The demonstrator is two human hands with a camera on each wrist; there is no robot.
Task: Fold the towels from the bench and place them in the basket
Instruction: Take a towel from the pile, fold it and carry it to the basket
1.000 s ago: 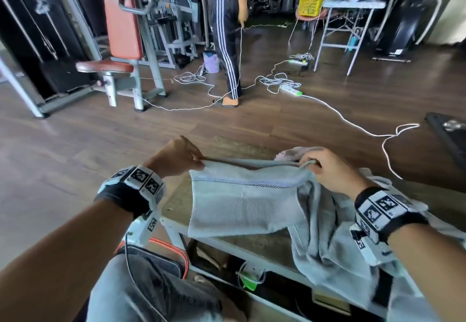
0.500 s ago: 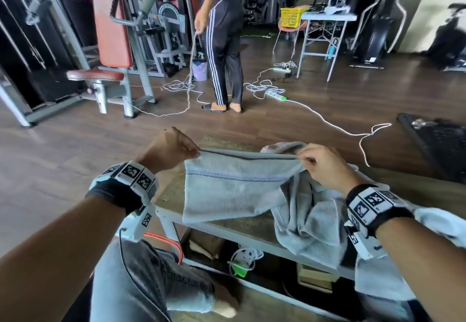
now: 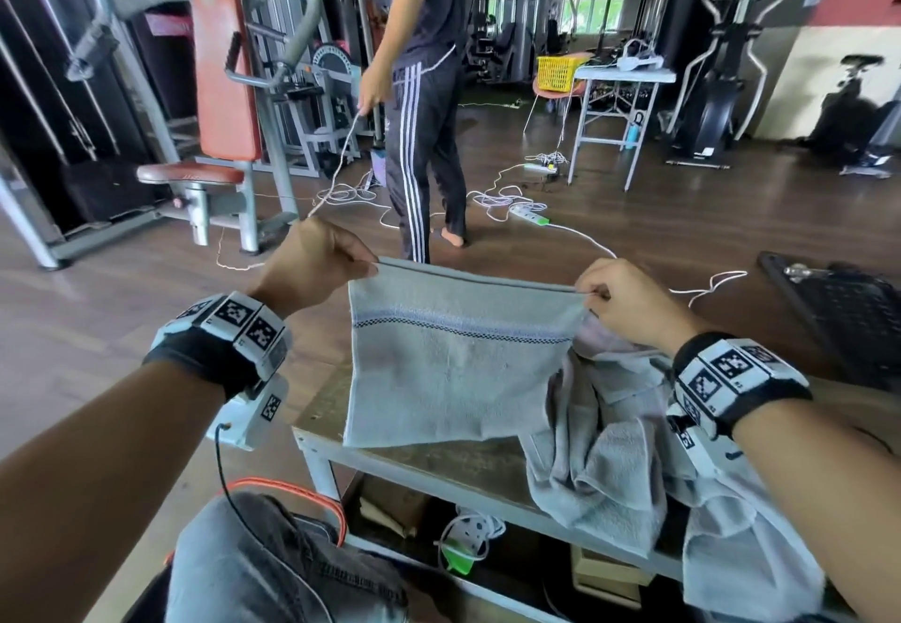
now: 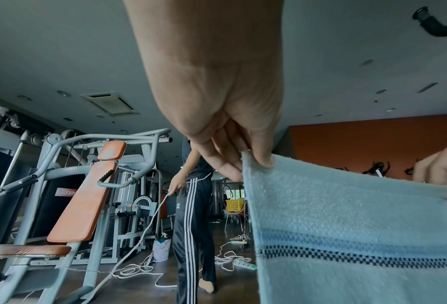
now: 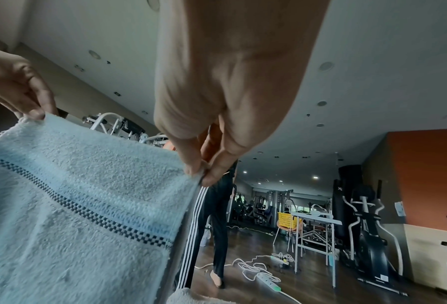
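A light blue towel (image 3: 453, 369) with a dark checked stripe hangs stretched above the wooden bench (image 3: 439, 461), folded double along its top edge. My left hand (image 3: 317, 264) pinches the top left corner (image 4: 248, 162). My right hand (image 3: 624, 298) pinches the top right corner (image 5: 199, 174). The towel's lower edge brushes the bench top. A heap of crumpled grey towels (image 3: 619, 447) lies on the bench under my right wrist. A yellow basket (image 3: 558, 71) stands on a chair far across the room; it also shows in the right wrist view as the yellow basket (image 5: 287, 221).
A person in striped track trousers (image 3: 424, 135) stands beyond the bench, holding a white cable. Cables and power strips (image 3: 526, 213) lie on the wooden floor. A gym machine with an orange pad (image 3: 219, 62) stands left, a white table (image 3: 619, 101) behind.
Both hands have lifted the towel's top edge higher off the bench and pulled it taut. The person behind has stepped left, nearer the machine.
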